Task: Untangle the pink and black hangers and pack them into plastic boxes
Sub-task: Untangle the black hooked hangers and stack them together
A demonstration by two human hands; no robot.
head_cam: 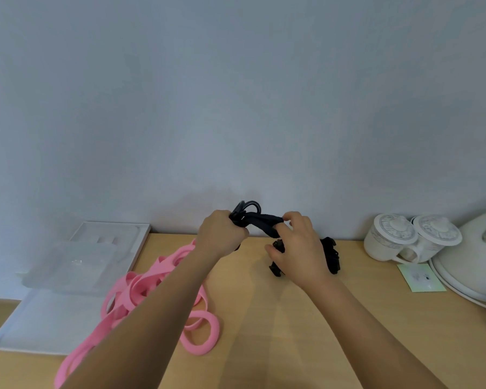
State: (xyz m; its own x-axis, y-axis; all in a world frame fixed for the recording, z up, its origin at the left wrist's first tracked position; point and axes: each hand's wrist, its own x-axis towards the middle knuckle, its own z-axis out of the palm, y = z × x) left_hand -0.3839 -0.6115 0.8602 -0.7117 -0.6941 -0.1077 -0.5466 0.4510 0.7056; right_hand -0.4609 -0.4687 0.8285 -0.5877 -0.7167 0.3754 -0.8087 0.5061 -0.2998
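Note:
Both hands hold the black hangers (260, 220) up above the wooden table (292, 318), near the wall. My left hand (220, 234) grips the end with the hooks in a fist. My right hand (298, 245) pinches the other end between thumb and fingers, and more black hanger parts hang below and behind it. The pink hangers (152, 284) lie in a loose tangle on the table, partly under my left forearm. Translucent plastic boxes (73, 265) sit at the left on a white tray (40, 327).
Two white lidded cups (413, 237) stand at the back right beside a white kettle-like appliance (477, 256). A pale green card (421, 277) lies in front of the cups. A plain wall rises right behind the table.

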